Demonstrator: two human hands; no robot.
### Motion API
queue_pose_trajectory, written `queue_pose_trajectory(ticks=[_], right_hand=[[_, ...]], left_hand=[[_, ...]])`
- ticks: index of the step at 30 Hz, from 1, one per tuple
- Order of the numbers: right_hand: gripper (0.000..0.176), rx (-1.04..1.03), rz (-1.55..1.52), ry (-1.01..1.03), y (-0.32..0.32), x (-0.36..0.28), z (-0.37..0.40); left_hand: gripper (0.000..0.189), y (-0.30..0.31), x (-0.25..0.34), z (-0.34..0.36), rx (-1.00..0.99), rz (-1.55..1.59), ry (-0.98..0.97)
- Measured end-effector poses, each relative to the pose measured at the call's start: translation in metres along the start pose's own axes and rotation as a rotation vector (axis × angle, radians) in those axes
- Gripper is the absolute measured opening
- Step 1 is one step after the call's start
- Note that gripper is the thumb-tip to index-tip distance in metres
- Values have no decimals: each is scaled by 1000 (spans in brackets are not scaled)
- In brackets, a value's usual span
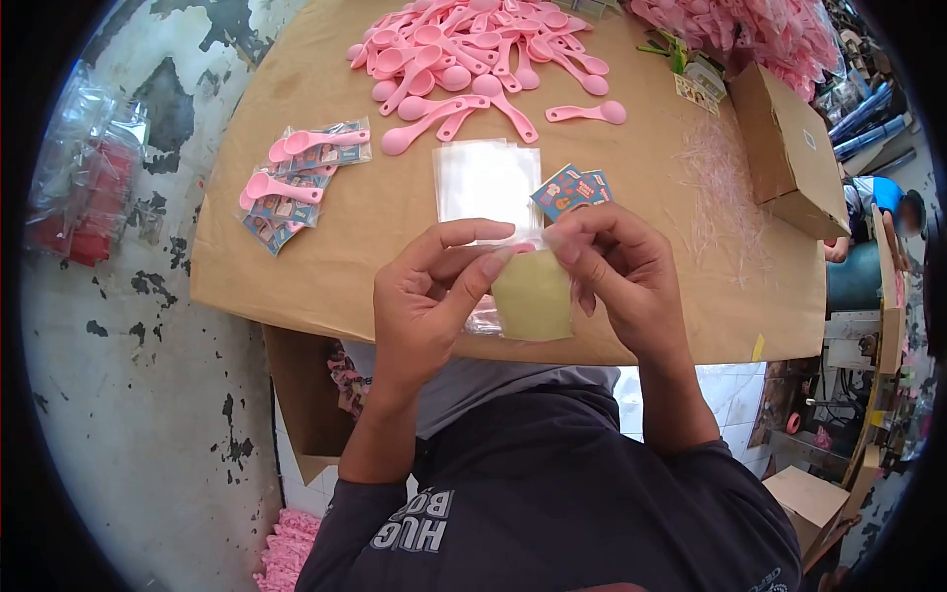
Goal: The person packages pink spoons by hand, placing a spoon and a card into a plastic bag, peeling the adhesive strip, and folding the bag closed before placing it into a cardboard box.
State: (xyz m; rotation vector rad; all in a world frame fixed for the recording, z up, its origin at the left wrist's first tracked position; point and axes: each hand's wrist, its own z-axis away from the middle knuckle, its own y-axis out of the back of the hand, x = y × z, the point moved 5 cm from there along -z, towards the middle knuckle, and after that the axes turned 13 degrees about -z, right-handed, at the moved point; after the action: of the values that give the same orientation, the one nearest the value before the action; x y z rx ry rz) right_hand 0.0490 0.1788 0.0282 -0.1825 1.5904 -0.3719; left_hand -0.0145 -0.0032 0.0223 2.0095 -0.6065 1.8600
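Both hands hold a small clear bag [534, 296] by its top edge, a greenish-yellow card inside it. My left hand [434, 286] pinches the bag's left corner, and my right hand [621, 271] pinches the right one. A little pink shows between the fingertips; its shape is mostly hidden. Behind the hands lies a stack of clear bags [483, 183]. Just right of that stack are printed blue cards [572, 191]. Filled bags with pink spoons [286, 192] are piled at the left. Loose pink spoons [464, 59] form a heap at the back.
A brown-covered table [395, 187] carries everything. An open cardboard box [789, 148] stands at the right, beside thin clear strips [725, 187]. Bagged pink items [750, 35] fill the back right. Another person [878, 197] is at the far right. Peeling wall [148, 345] at left.
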Motion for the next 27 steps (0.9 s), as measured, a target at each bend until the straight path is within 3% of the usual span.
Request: queue_pose_trajectory(ticks=[2,4,11,13,17,23,25,27], right_hand=[[14,0,-35,122,1,1,0],[14,-31,-13,149,5,3,-1],[14,-106,-5,161,3,-5,4],[12,-115,-23,163,-4,-7,4],[13,-71,80,111,-7,1,4],[30,-31,-55,145,-12,-1,1],[31,-20,-49,140,-14,-4,2],[32,-13,-45,133,-15,-5,2]], left_hand=[[18,1,-3,0,-20,-7,-27],[16,3,-4,2,-45,-144,-251],[11,3,1,5,-56,-89,-230],[9,4,2,5,-51,63,-236],[7,4,-4,7,-35,-87,-162],[29,6,-17,3,32,196,-16],[46,6,-18,4,-10,276,9],[48,6,-12,7,-79,215,-1]])
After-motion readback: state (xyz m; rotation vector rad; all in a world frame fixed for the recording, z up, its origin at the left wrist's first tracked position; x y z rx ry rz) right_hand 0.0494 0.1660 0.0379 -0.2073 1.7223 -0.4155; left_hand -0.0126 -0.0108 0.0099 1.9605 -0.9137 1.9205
